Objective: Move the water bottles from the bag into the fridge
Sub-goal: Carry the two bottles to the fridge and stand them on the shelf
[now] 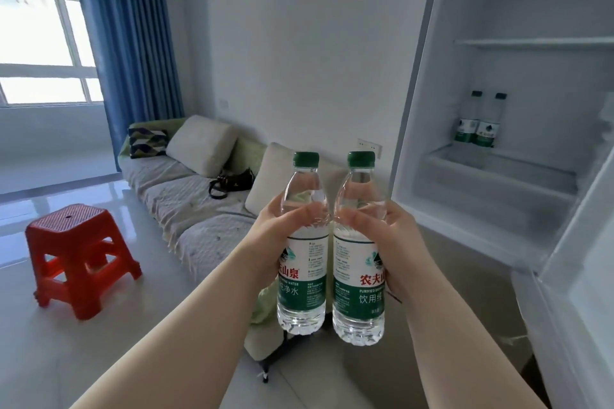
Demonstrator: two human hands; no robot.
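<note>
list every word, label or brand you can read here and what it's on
"山泉", "净水", "WATER": label of the bottle in the left hand, partly hidden by the left hand.
"农夫", "PURIFIED", "饮用": label of the bottle in the right hand, partly hidden by the right hand.
Fine print on both: too small.
Two bottles in the fridge: labels blurred.

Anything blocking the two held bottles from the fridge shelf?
Nothing visible. The fridge is open, and the shelf has bare space beside the two bottles already there. Left hand and right hand each hold a bottle upright.

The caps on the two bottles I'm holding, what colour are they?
Both caps are dark green, clearest in the head view.
</note>
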